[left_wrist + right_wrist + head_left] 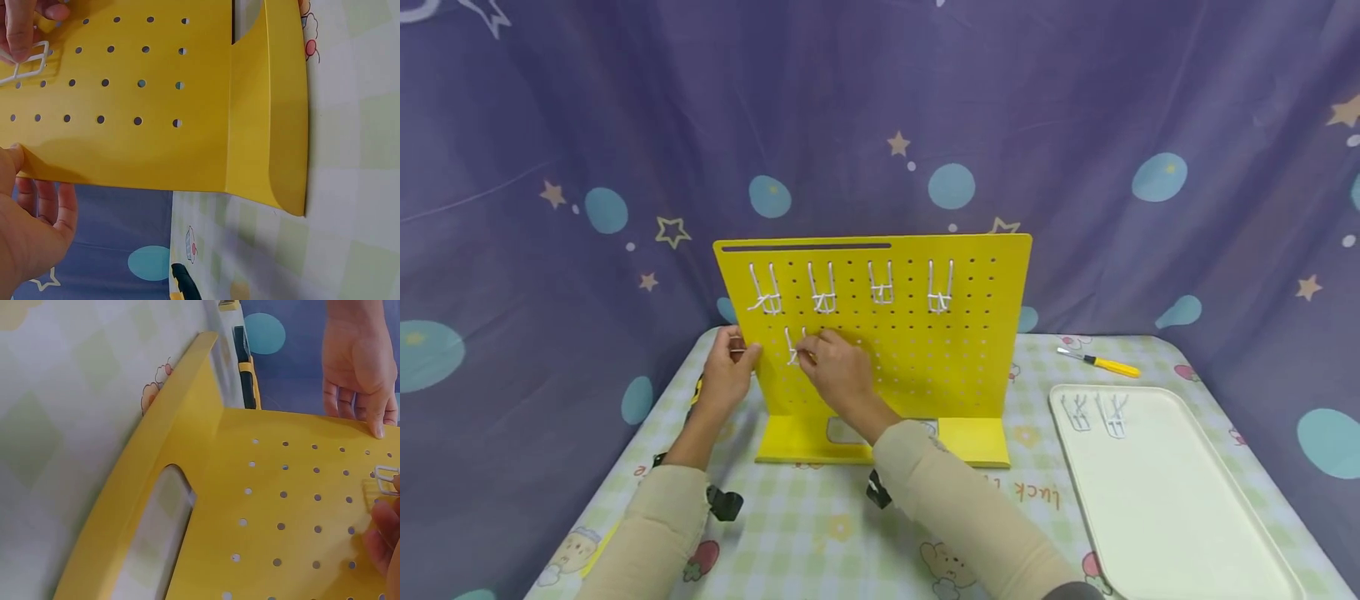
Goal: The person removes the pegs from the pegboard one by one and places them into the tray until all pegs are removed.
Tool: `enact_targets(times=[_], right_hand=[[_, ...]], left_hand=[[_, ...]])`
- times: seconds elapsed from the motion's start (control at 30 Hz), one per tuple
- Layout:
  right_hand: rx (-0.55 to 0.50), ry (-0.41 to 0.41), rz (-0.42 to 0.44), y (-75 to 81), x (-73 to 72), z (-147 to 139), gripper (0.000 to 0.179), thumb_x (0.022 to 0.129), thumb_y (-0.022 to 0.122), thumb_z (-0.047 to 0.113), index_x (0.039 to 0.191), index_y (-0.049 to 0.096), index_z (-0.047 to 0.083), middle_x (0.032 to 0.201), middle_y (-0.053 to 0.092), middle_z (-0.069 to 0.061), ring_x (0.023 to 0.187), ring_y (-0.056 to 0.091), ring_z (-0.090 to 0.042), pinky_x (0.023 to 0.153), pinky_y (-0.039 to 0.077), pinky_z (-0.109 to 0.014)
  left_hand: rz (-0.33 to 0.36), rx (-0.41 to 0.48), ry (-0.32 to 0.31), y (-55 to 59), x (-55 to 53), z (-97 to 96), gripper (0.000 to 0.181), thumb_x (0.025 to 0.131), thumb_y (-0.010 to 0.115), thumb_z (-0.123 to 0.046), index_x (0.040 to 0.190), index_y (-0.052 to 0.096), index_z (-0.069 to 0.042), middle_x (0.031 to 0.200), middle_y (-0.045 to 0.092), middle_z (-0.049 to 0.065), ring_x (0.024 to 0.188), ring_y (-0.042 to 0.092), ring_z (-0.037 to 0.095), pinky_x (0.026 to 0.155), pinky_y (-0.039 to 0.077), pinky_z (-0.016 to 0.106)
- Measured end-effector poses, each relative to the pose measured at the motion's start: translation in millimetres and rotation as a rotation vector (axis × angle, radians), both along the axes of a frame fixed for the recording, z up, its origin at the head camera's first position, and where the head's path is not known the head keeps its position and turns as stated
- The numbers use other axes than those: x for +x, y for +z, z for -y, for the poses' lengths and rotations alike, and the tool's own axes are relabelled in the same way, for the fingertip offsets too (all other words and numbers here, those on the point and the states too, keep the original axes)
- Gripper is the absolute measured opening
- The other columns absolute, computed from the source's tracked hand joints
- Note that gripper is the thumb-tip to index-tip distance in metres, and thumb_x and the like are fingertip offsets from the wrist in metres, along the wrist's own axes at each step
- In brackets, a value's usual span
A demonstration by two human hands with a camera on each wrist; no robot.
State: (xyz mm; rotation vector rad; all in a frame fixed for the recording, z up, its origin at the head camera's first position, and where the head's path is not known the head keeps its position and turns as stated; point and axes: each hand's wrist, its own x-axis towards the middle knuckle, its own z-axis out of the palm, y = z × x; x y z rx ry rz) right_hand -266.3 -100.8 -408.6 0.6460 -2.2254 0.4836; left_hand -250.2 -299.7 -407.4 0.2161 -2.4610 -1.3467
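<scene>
A yellow pegboard [940, 367] stands upright on its base. My left hand [727, 375] holds its left edge, thumb on the front face and the other fingers behind, as the left wrist view shows. In the second row, near that edge, my right hand [838, 375] pinches a white wire hook [789, 346] against the board. The hook's outer frame shows in the left wrist view; the fingers hide part of it. Several more white hooks, such as the rightmost hook [940, 287], hang along the top row.
A cream tray [1180, 517] at the right carries two white hooks [1111, 417] near its far end. Behind it lies a screwdriver [1112, 365] with a yellow handle. A black-and-yellow object [247, 369] lies past the board's left side. A patterned curtain hangs behind the checked tablecloth.
</scene>
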Motion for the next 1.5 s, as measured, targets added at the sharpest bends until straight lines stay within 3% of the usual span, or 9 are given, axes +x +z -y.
enact_targets(times=[0.4, 0.63, 0.8, 0.97, 1.13, 1.33, 1.5], right_hand=[[-0.051, 0.085, -0.068, 3.7, 0.7, -3, 0.006, 0.089, 0.079, 0.033, 0.095, 0.081, 0.031, 0.087, 0.073, 0.012, 0.067, 0.066, -0.001, 0.051, 0.050, -0.018], [-0.117, 0.218, -0.084, 8.9, 3.7, -15, 0.005, 0.088, 0.080, 0.024, 0.092, 0.081, 0.025, 0.088, 0.074, 0.009, 0.071, 0.069, -0.003, 0.057, 0.052, -0.016], [-0.177, 0.347, 0.021, 12.4, 14.1, -38, 0.006, 0.087, 0.078, 0.014, 0.089, 0.079, 0.019, 0.087, 0.073, 0.006, 0.069, 0.068, -0.005, 0.062, 0.052, -0.013], [-0.196, 0.418, 0.189, 14.8, 23.7, -68, 0.007, 0.089, 0.074, 0.011, 0.089, 0.079, 0.016, 0.086, 0.073, 0.004, 0.062, 0.061, -0.006, 0.059, 0.048, -0.012], [-0.255, 0.470, 0.276, 12.9, 28.1, -104, 0.008, 0.087, 0.073, 0.008, 0.086, 0.078, 0.015, 0.083, 0.072, 0.003, 0.060, 0.054, -0.004, 0.056, 0.048, -0.015], [-0.248, 0.456, 0.384, 10.9, 31.8, -150, 0.007, 0.087, 0.074, 0.009, 0.087, 0.078, 0.015, 0.083, 0.072, 0.005, 0.062, 0.056, -0.003, 0.058, 0.050, -0.020], [-0.250, 0.379, 0.466, 9.5, 32.5, -189, 0.007, 0.086, 0.076, 0.010, 0.088, 0.078, 0.016, 0.084, 0.073, 0.005, 0.063, 0.059, -0.004, 0.056, 0.051, -0.023]], left_hand=[[0.001, 0.012, -0.004, -0.4, 0.5, 0.6, 0.033, 0.105, 0.053, -0.022, 0.134, 0.045, -0.007, 0.121, 0.057, 0.016, 0.099, 0.058, 0.016, 0.074, 0.048, 0.015], [0.011, 0.004, -0.005, 2.5, 1.5, -1.3, 0.035, 0.106, 0.052, -0.024, 0.136, 0.043, -0.008, 0.123, 0.056, 0.016, 0.106, 0.060, 0.025, 0.077, 0.048, 0.017], [0.030, 0.002, 0.009, 3.9, 1.9, -1.8, 0.035, 0.106, 0.052, -0.024, 0.136, 0.043, -0.009, 0.126, 0.056, 0.017, 0.109, 0.060, 0.028, 0.080, 0.048, 0.022], [0.031, 0.008, 0.007, 3.1, 2.8, -0.9, 0.035, 0.106, 0.052, -0.024, 0.136, 0.043, -0.008, 0.126, 0.056, 0.017, 0.110, 0.059, 0.030, 0.082, 0.049, 0.026], [0.044, 0.004, 0.019, -0.2, 4.8, -0.2, 0.035, 0.106, 0.052, -0.025, 0.136, 0.043, -0.009, 0.126, 0.055, 0.016, 0.112, 0.059, 0.029, 0.083, 0.048, 0.025], [0.032, -0.007, 0.013, -1.4, 5.6, 0.0, 0.035, 0.106, 0.052, -0.025, 0.136, 0.043, -0.009, 0.126, 0.056, 0.016, 0.110, 0.059, 0.026, 0.078, 0.048, 0.018], [0.012, -0.009, 0.010, 0.1, 3.5, -0.4, 0.033, 0.106, 0.053, -0.023, 0.134, 0.044, -0.009, 0.124, 0.057, 0.015, 0.103, 0.058, 0.019, 0.075, 0.047, 0.015]])
